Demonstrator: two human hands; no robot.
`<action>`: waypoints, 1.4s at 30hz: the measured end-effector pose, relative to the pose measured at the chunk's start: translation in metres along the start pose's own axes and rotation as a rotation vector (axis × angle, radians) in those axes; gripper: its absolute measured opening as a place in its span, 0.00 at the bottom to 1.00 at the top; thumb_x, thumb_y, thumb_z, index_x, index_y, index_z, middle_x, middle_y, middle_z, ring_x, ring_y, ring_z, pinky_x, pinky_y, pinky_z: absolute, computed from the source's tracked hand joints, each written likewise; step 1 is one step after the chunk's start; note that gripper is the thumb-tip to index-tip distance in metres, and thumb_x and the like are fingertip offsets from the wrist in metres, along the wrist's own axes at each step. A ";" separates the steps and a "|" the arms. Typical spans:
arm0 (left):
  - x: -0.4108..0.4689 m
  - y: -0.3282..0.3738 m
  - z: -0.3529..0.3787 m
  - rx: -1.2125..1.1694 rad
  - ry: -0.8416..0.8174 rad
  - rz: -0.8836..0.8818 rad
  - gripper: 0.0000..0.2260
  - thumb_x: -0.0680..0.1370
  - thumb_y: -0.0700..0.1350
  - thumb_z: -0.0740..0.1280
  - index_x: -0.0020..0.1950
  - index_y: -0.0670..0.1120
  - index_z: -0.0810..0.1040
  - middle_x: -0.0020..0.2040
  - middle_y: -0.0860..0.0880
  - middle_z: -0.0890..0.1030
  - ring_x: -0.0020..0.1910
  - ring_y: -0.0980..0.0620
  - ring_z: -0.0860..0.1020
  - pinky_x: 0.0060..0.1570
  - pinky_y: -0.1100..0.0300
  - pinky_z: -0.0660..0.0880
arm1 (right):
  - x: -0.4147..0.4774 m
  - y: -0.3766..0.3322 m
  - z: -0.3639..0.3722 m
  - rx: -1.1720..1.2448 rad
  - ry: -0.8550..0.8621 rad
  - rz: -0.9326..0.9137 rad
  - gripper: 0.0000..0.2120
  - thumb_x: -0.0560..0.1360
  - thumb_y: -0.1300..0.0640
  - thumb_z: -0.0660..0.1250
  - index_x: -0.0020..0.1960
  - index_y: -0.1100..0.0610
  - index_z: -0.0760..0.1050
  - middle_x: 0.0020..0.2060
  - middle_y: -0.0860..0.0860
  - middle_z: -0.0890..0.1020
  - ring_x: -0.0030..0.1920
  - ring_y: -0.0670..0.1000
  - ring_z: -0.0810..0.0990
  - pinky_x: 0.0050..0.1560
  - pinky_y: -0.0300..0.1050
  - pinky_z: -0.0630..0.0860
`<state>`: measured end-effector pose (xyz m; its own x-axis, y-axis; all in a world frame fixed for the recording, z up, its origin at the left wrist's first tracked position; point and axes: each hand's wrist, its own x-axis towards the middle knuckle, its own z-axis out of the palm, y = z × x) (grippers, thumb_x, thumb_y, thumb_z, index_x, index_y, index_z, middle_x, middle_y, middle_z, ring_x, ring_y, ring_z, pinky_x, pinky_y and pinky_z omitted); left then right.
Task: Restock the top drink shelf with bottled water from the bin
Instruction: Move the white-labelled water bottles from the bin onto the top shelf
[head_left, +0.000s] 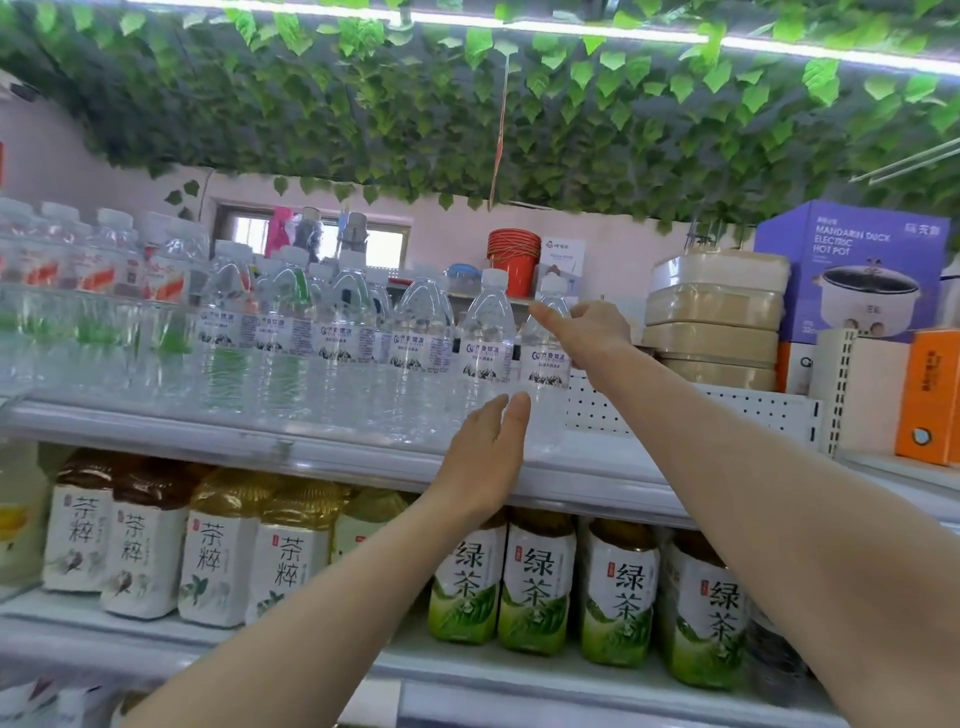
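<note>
The top shelf (597, 470) carries a row of clear water bottles with white caps and blue-lettered labels (415, 332). My right hand (587, 327) is at the shoulder of the rightmost bottle (543, 364), thumb stretched across its front, fingers behind it. Just left of it stands another bottle (485, 338). My left hand (485, 452) is raised in front of the bases of these two bottles, fingers straight and together, holding nothing; whether it touches a bottle is unclear. The bin is out of view.
The shelf below holds brown tea bottles (130, 540) and green tea bottles (535, 582). Right of the water stand a perforated white divider (675, 410), stacked beige containers (717, 317), a hot pot box (852, 270) and an orange box (930, 395). Leaf garlands hang overhead.
</note>
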<state>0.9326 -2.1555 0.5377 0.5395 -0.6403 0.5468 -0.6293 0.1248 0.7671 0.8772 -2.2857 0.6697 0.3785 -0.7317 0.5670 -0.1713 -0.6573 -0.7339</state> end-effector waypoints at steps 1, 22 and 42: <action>-0.004 0.000 -0.009 0.018 0.017 0.000 0.30 0.82 0.65 0.47 0.80 0.52 0.59 0.79 0.53 0.61 0.78 0.54 0.58 0.73 0.57 0.52 | -0.006 -0.003 -0.001 -0.009 0.029 -0.005 0.34 0.73 0.36 0.73 0.68 0.59 0.73 0.62 0.56 0.80 0.57 0.56 0.79 0.58 0.53 0.78; -0.159 -0.059 -0.207 0.409 0.313 -0.169 0.29 0.80 0.62 0.61 0.76 0.49 0.65 0.74 0.44 0.68 0.72 0.43 0.67 0.64 0.50 0.66 | -0.222 -0.063 0.089 -0.287 -0.394 -0.311 0.33 0.74 0.47 0.76 0.75 0.48 0.69 0.72 0.51 0.74 0.70 0.54 0.73 0.63 0.48 0.72; -0.452 -0.355 -0.143 0.509 0.151 -1.015 0.26 0.77 0.57 0.70 0.71 0.49 0.72 0.66 0.41 0.75 0.66 0.39 0.72 0.63 0.48 0.71 | -0.473 0.186 0.326 -0.427 -1.283 0.021 0.31 0.73 0.46 0.77 0.73 0.54 0.73 0.70 0.54 0.77 0.69 0.55 0.76 0.63 0.43 0.71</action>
<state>0.9924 -1.8017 0.0660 0.9680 -0.1686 -0.1860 0.0001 -0.7408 0.6718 0.9629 -2.0033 0.1433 0.9078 -0.2130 -0.3614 -0.3655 -0.8244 -0.4322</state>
